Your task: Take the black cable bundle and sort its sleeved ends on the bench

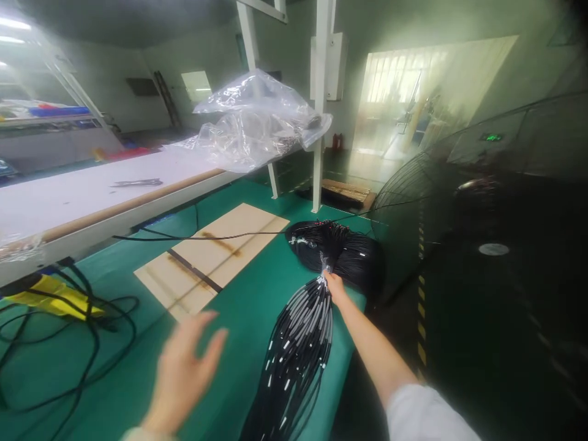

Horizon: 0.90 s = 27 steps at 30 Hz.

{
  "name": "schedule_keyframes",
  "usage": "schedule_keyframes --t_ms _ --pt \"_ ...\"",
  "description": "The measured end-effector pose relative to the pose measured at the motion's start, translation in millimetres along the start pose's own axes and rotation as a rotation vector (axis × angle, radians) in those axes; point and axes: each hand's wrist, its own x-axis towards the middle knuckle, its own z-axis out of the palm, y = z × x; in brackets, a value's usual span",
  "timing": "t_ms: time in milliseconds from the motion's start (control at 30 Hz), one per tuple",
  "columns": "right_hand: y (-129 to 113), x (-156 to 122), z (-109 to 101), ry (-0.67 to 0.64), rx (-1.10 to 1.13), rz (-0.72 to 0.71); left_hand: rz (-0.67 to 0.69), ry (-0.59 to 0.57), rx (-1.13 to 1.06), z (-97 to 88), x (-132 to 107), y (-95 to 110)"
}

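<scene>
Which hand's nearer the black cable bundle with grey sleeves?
Right. The right hand grips the cable bundle at its gathered end; the left hand hovers open, left of it.

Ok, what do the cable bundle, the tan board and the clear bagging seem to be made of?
Cable bundle: probably rubber or plastic jackets, given the black, smooth look.
Tan board: cardboard or wood, can't tell which; pale, matte, with brown marks.
Clear bagging: likely thin plastic film, judging by its see-through, shiny creases.

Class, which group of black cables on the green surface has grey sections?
The long bundle trailing toward the viewer, its gathered end in the right hand; the coiled cables behind and loose loops at left show none.
</scene>
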Motion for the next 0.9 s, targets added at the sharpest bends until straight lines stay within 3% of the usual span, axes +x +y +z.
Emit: schedule_keyframes --t_ms 100,167,267,333,500,900 --pt "-1.1 9.1 7.3 -0.034 0.025 0.016 0.039 -0.376 -0.105 95.5 -45.5 37.2" --pt "-0.7 13.5 5.9 -0.059 0.035 0.025 -0.005 -0.571 -0.039 145.7 -62.2 64.7" --pt "-0.9 19.6 1.0 -0.087 0.055 0.035 -0.023 -0.572 0.184 183.7 -60.4 93.8" --pt "-1.6 23.3 -1.3 -0.090 0.071 0.043 -0.022 -0.555 0.287 190.8 -48.1 102.7" --pt "0.2 26.3 -4.9 -0.111 0.115 0.076 -0.089 -0.720 0.268 192.0 -26.4 111.9" --pt "8.2 24.9 -8.7 -0.138 0.121 0.113 -0.131 -0.676 0.272 205.9 -43.2 137.3"
